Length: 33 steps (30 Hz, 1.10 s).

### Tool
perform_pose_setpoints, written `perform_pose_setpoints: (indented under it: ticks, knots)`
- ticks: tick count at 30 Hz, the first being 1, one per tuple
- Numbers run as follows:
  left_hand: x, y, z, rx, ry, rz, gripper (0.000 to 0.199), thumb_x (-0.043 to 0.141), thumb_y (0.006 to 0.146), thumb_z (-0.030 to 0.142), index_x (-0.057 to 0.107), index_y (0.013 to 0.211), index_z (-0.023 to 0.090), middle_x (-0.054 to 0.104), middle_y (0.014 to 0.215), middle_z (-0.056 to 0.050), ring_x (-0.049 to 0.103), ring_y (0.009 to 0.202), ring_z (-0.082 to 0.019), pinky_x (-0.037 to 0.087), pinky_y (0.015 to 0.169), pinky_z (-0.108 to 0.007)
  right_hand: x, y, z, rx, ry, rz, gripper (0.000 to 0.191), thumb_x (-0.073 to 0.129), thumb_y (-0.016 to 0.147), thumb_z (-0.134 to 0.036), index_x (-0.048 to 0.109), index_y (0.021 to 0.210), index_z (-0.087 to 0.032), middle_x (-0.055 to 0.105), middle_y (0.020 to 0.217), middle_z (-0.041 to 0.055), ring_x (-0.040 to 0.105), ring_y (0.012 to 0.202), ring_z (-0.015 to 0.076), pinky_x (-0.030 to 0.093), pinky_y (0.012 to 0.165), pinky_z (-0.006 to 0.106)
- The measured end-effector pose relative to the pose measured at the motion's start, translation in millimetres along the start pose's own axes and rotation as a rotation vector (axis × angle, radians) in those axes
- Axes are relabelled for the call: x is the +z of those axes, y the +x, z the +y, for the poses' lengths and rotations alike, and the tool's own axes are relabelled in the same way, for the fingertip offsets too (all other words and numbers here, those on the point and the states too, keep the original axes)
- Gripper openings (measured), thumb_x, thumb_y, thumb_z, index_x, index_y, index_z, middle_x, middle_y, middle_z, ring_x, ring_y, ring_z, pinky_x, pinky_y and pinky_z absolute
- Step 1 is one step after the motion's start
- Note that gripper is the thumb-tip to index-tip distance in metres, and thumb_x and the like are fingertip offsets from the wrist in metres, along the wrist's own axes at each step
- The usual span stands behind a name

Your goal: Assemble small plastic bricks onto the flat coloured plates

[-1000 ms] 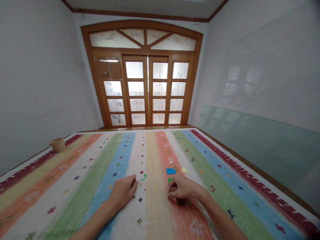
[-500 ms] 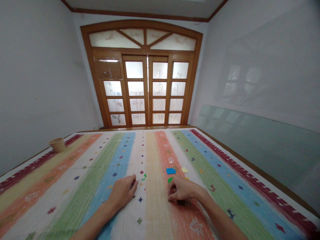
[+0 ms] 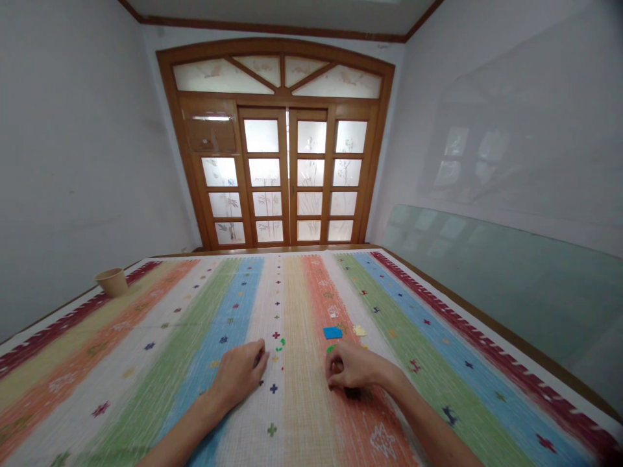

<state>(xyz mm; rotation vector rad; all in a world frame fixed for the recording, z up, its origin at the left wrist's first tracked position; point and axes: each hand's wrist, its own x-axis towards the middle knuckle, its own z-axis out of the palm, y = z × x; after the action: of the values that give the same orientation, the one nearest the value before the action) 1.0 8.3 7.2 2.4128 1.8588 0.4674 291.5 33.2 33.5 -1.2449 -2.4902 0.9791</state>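
My left hand [image 3: 244, 368] rests on the striped tablecloth [image 3: 302, 415], fingers curled together; whether it holds anything is hidden. Small bright green pieces [image 3: 281, 344] lie just to its right, with a tiny red piece [image 3: 282, 368] below them. On the orange stripe, my right hand [image 3: 346, 368] has thumb and fingers pinched at the cloth, and what they grip is too small to tell. Just beyond it lie a flat blue piece [image 3: 333, 333] and a pale yellow piece [image 3: 359, 331]. Another green piece [image 3: 331, 348] is partly covered by the right hand.
A tan cup [image 3: 111, 282] stands near the table's far left corner. Wooden doors with glass panes [image 3: 287, 175] are behind the table. A greenish glass panel [image 3: 487, 259] leans at the right wall.
My right hand has shifted very slightly, its fingertips still down at the cloth. The left hand and the coloured pieces keep their places.
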Motion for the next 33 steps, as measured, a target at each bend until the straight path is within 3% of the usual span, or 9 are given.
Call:
perform_pose_setpoints:
  ticks: [6, 11, 18, 33]
  knots:
    - [0.1, 0.0, -0.5, 0.007, -0.005, 0.002, 0.028, 0.037, 0.096, 0.035, 0.054, 0.078, 0.021, 0.068, 0.075, -0.004, 0.061, 0.068, -0.019, 0.031, 0.061, -0.028, 0.4, 0.7, 2.9, -0.026, 0.034, -0.009, 0.017, 0.064, 0.065, -0.008, 0.078, 0.070, -0.017, 0.053, 0.049, -0.0039, 0.043, 0.046, 0.0078, 0.026, 0.043, 0.018]
    - [1.9, -0.2, -2.2, 0.011, 0.000, 0.007, 0.028, 0.037, 0.097, 0.035, 0.053, 0.078, 0.021, 0.068, 0.076, -0.004, 0.062, 0.069, -0.019, 0.030, 0.061, -0.028, -0.1, -0.4, 2.4, -0.045, 0.035, -0.027, 0.012, 0.074, 0.063, -0.013, 0.078, 0.074, -0.017, 0.048, 0.049, -0.0059, 0.041, 0.047, 0.0075, 0.027, 0.044, 0.019]
    - [2.5, 1.6, -1.9, 0.000, 0.005, -0.010, 0.028, 0.037, 0.096, 0.035, 0.053, 0.078, 0.021, 0.068, 0.076, -0.004, 0.062, 0.070, -0.020, 0.030, 0.061, -0.028, -0.6, -1.6, -1.8, -0.006, -0.014, -0.105, 0.022, 0.074, 0.061, -0.009, 0.079, 0.082, -0.016, 0.048, 0.052, -0.0067, 0.040, 0.048, 0.0067, 0.028, 0.047, 0.019]
    - [-0.1, 1.0, -0.8, -0.009, 0.013, -0.024, 0.026, 0.039, 0.096, 0.034, 0.053, 0.078, 0.021, 0.068, 0.077, -0.004, 0.062, 0.070, -0.019, 0.030, 0.061, -0.028, -5.4, -3.4, -1.4, 0.020, -0.099, -0.059, 0.019, 0.068, 0.062, -0.008, 0.077, 0.077, -0.016, 0.050, 0.054, -0.0058, 0.043, 0.050, 0.0074, 0.030, 0.048, 0.018]
